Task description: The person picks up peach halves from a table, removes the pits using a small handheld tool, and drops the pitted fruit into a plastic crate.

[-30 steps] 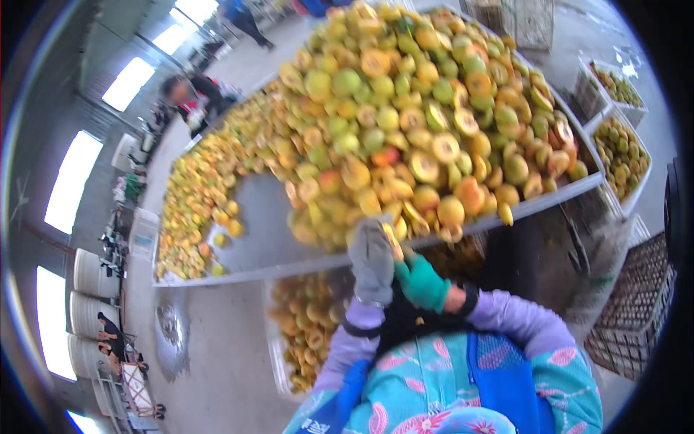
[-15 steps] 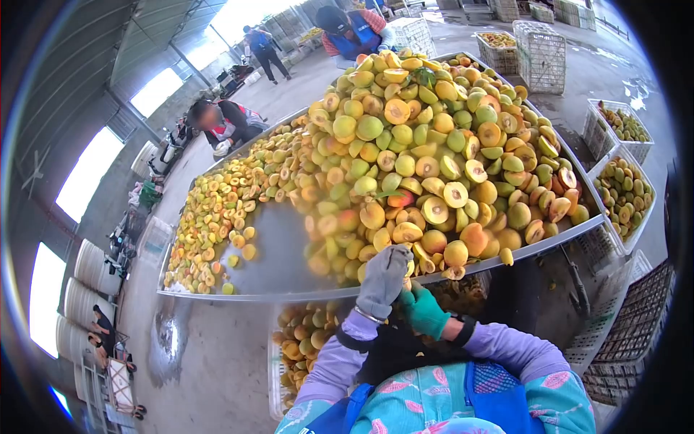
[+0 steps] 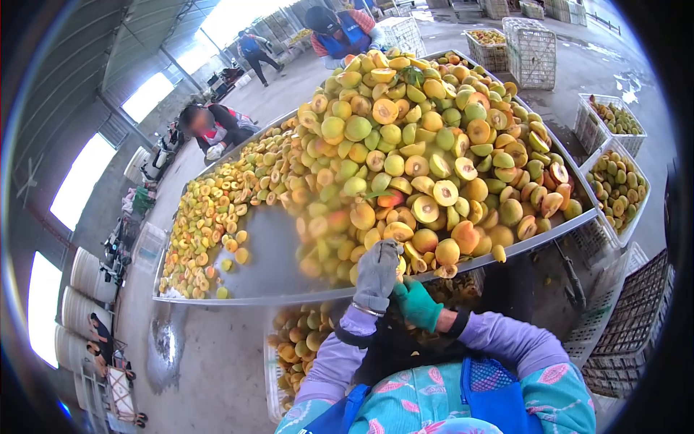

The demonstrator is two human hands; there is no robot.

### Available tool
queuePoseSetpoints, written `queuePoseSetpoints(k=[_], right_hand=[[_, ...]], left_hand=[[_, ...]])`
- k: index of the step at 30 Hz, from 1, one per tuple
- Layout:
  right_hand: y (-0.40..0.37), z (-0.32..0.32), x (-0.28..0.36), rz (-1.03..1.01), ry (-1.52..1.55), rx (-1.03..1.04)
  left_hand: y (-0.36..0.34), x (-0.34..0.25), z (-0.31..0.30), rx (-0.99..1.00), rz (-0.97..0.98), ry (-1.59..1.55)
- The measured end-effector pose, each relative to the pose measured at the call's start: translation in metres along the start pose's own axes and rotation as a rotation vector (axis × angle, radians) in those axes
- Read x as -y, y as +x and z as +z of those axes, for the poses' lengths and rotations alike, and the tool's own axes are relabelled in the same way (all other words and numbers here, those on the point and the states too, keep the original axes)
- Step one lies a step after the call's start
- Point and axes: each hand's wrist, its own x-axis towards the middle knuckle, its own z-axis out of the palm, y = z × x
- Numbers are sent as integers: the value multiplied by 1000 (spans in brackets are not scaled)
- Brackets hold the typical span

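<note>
A large heap of yellow peaches point(image 3: 405, 166), many cut in half with pits showing, lies on a metal table point(image 3: 271, 249). My left hand point(image 3: 377, 276), in a grey glove, is closed at the table's near edge. A piece of yellow peach point(image 3: 401, 267) shows at its fingertips. Just right of it and slightly lower, my right hand point(image 3: 420, 305), in a green glove, is closed, fingertips close to the left hand. Whatever the right fingers hold is hidden. Beneath the hands, cut fruit pieces point(image 3: 455, 289) lie under the table edge.
A crate of peaches point(image 3: 273, 380) stands below the table at left. More filled crates point(image 3: 614, 192) and dark stacked crates point(image 3: 629, 325) are at right. One person point(image 3: 217, 130) leans at the table's far left, another point(image 3: 340, 32) at its far end. A third person point(image 3: 256, 54) stands behind.
The view has shifted slightly, moving the scene a little left and up or down in places. Both hands stay together at the table edge, with the right fingers slightly lower against the left.
</note>
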Motion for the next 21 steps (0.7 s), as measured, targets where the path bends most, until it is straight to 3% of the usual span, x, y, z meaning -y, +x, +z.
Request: queuePoseSetpoints(k=[3, 5, 6, 7, 10, 11, 14, 15, 18, 21], right_hand=[[4, 1, -20, -199, -106, -36], [-8, -4, 13, -485, -363, -57], [-12, -6, 28, -506, -470, -92], [-16, -9, 43, -525, -577, -130], [-31, 6, 53, -322, -608, -259], [-35, 12, 49, -328, -618, -327], [-33, 12, 50, -358, -568, -313], [-31, 13, 48, -361, -571, -345], [-30, 10, 48, -319, -599, -342], [-28, 9, 48, -335, -601, -337]], left_hand=[[-2, 7, 10, -125, 50, 34], [-2, -2, -2, -2, -21, -351], [2, -27, -24, 142, -228, -822], [0, -38, -34, 162, -174, -746], [0, -23, -13, -11, 120, -500], [-1, -19, -5, -66, 93, -591], [-6, -24, -3, -107, -419, -1056], [-6, -23, -3, -103, -467, -1118], [-9, -26, 4, -196, -71, -477], [-5, -22, 8, -231, -178, -751]])
